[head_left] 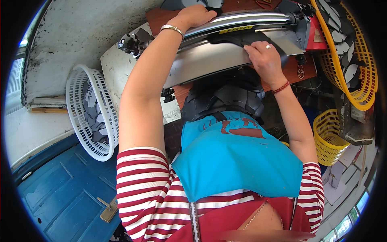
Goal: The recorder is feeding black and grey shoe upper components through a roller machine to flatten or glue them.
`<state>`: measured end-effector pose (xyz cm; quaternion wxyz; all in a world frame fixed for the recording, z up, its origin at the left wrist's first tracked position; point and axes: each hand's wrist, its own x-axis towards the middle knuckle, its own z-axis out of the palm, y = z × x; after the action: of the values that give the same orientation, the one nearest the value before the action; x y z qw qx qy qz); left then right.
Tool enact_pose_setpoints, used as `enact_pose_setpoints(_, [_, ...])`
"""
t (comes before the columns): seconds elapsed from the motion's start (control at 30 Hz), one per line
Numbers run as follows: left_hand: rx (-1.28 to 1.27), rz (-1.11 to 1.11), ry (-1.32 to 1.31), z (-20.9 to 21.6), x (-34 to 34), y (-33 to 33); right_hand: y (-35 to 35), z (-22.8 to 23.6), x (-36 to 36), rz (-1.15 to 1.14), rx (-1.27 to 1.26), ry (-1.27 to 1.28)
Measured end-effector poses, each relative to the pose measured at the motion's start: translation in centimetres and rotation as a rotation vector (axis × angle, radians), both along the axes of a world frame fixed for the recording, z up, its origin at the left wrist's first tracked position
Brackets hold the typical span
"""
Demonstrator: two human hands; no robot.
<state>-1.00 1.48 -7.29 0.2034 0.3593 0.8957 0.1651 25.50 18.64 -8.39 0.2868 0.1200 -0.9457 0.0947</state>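
Observation:
My right hand (264, 58) pinches the near edge of a thin black sheet piece (240, 38), which lies at the front of a machine with a long shiny metal bar (242, 18). My left hand (195, 17) reaches over the bar to its far side, fingers bent together. Grey flat cut pieces (181, 4) lie just beyond it; whether it holds one is hidden. Below the bar slopes a smooth metal plate (205, 62). Several black curved pieces (221, 97) are heaped on my lap, against a blue apron (238, 153).
On the left stands a white basket (71, 101) with grey pieces. A yellow basket (373, 86) at upper right holds more pieces; another yellow basket (328, 137) sits lower. A red machine housing (316, 34) ends the bar. Scissors (264, 4) lie at the back.

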Motion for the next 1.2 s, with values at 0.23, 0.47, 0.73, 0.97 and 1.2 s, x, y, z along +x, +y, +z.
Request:
enact_pose_setpoints(0.23, [0.330,0.069,0.061,2.3,-0.1,-0.3,-2.1,-7.6,7.5,0.109,-0.219,-0.444])
enact_pose_setpoints(0.47, [0.403,0.178,-0.005,4.0,0.9,-0.9,-1.7,-16.1,11.9,-0.101,-0.340,-0.395])
enact_pose_setpoints(0.73, [0.580,0.204,0.176,3.3,-0.5,-2.0,-2.4,-11.0,10.1,0.054,-0.387,-0.364])
enact_pose_setpoints(0.97, [0.697,0.434,-0.126,6.4,0.8,-1.2,-4.6,-9.2,8.9,0.308,-0.097,-0.615])
enact_pose_setpoints(1.2, [0.790,0.511,-0.114,5.5,1.0,-2.0,-6.1,-8.3,7.4,0.468,0.086,-0.565])
